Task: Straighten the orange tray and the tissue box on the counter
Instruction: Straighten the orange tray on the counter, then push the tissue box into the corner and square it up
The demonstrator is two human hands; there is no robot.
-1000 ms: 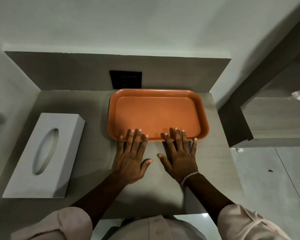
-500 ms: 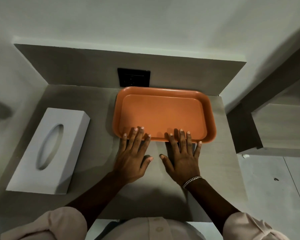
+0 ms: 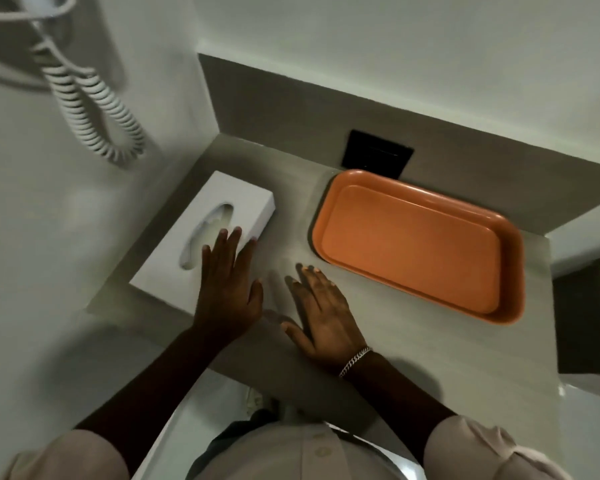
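The orange tray [image 3: 416, 244] lies empty on the grey counter [image 3: 291, 233], its far edge against the back wall. To its left, close to the side wall, sits the white tissue box [image 3: 194, 237], its oval slot facing up. My left hand [image 3: 227, 282] lies flat with fingers spread, the fingertips resting on the box's near right part beside the slot. My right hand [image 3: 321, 310] hovers flat over the bare counter between the box and the tray, touching neither, fingers apart and slightly blurred.
A black wall plate [image 3: 378, 157] sits on the backsplash behind the tray. A white coiled cord [image 3: 94, 105] hangs on the left wall above the box. The counter's front edge runs just under my wrists. A dark recess [image 3: 589, 306] lies right of the counter.
Both hands left the tray's near rim and moved left. My left hand now rests on the tissue box. The camera swung left and tilted, bringing the coiled cord into view.
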